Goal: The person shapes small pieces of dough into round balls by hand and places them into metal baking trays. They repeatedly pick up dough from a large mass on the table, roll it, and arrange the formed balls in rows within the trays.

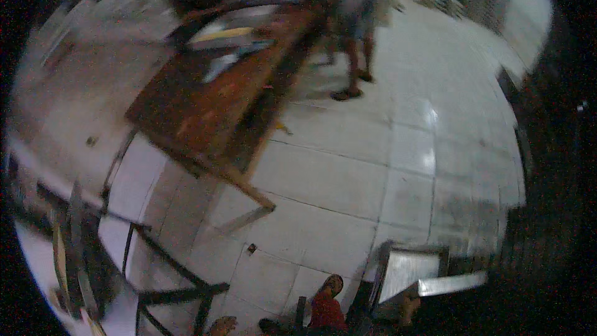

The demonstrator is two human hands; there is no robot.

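Note:
At the lower edge, my left hand [222, 325] shows only in part, near the end of a dark metal frame [180, 292]. Its fingers are blurred, and nothing can be made out in them. Lower right, my right hand [408, 308] is closed at the near end of a flat, pale, shiny panel [453, 283], which sticks out to the right. Just behind that panel is a pale rectangular surface with a dark border [410, 269]. I cannot tell whether the two touch. The whole picture is dim and smeared by motion.
A brown wooden table [193, 102] stands left of centre, with papers [227, 37] and a blue-grey item on it. Beyond it a person [357, 31] stands on the tiled floor [336, 168]. Stacked pale things line the far left. My foot [334, 284] shows below.

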